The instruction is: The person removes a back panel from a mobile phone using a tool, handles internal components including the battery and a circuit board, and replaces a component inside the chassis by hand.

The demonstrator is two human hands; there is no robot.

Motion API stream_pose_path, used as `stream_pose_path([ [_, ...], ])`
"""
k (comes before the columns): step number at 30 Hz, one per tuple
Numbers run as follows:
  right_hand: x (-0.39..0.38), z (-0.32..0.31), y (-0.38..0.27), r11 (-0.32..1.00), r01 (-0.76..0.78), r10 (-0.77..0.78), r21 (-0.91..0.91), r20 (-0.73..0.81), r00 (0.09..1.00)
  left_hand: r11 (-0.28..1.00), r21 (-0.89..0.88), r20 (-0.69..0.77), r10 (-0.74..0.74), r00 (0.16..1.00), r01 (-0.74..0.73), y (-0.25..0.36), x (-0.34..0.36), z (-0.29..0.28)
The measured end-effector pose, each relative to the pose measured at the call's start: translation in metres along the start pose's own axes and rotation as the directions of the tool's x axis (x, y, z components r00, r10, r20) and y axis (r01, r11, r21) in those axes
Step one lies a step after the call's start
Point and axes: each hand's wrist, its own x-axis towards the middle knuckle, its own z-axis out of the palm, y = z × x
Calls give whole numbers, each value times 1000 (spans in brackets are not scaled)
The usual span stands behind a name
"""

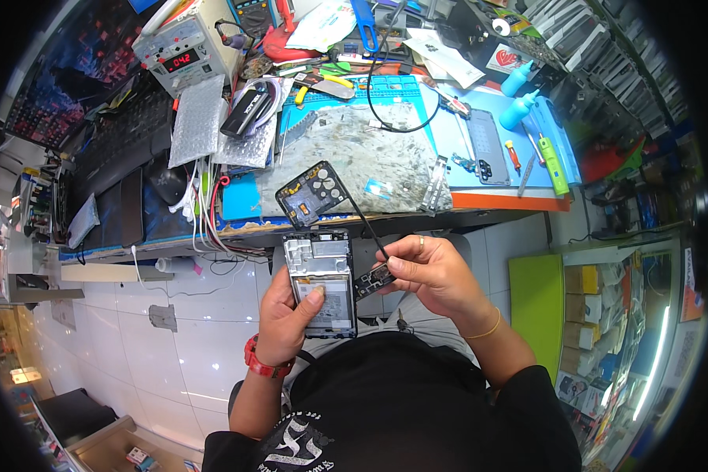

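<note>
My left hand (287, 315) grips an opened phone body (318, 259), its thumb on the battery (329, 307), over my lap. My right hand (436, 279) pinches a small dark part (370, 279), which looks like a circuit board, at the phone body's right side, with a thin black strip (368, 228) rising from it toward the upper left. A dark inner phone piece (307, 197) with round openings lies at the front edge of the grimy work mat (346, 157), above the phone body; whether the strip joins it I cannot tell. A silver metal piece (436, 181) lies on the mat's right.
The cluttered bench holds a power supply (177, 55), bubble-wrap pouches (197, 118), a black mouse (165, 185), cables (208, 200), two blue bottles (517, 110), screwdrivers (513, 153), a grey phone panel (488, 145) and a green tool (554, 165). A green cabinet (535, 307) stands at right.
</note>
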Motion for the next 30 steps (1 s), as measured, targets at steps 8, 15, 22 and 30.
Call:
stream_pose_path([
  [8, 2, -6, -3, 998, -22, 21, 57, 17, 1000, 998, 39, -34, 47, 998, -45, 2, 8, 5],
  [15, 33, -11, -30, 999, 8, -9, 46, 19, 1000, 996, 47, -77, 85, 993, -82, 9, 44, 10],
  [22, 69, -28, -60, 989, 0, -14, 147, 96, 995, 987, 47, -17, 156, 988, -155, 25, 96, 16],
  [30, 73, -16, -68, 972, 221, -222, -82, -2, 975, 960, 147, 9, 240, 971, -238, 30, 119, 24],
])
